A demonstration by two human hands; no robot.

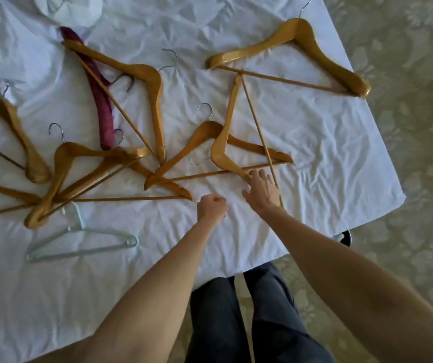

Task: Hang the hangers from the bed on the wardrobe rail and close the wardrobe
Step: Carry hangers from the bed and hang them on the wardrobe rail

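Where the bed [314, 158] meets the patterned carpet [406, 127], observed under a creased white sheet, corner at right. Wooden hangers scattered across the sheet, none lifted clear.

Right hand [262, 191]: fingers spread apart, laid on the lower arm of a light wooden hanger [229, 121] lying hook to the left. Contact seen at the fingertips; firm grasp not confirmed. Same hanger crossing over a darker wooden hanger [197, 142] beneath it.

Left hand [212, 207]: curled into a fist, resting on or just above the sheet, beside the right hand. Nothing visible inside it.

Large wooden hanger [301, 45] lying apart near the far right edge of the bed. Another wooden hanger [142, 74] overlapping a padded maroon hanger [97, 85] at upper left. Overlapping cluster of wooden hangers [61, 174] at left, partly cut by the frame edge. Pale blue plastic hanger [81, 239] lying alone, nearest the left forearm.

Dark trousers [236, 310] at the bed's near edge. Wardrobe not in view.
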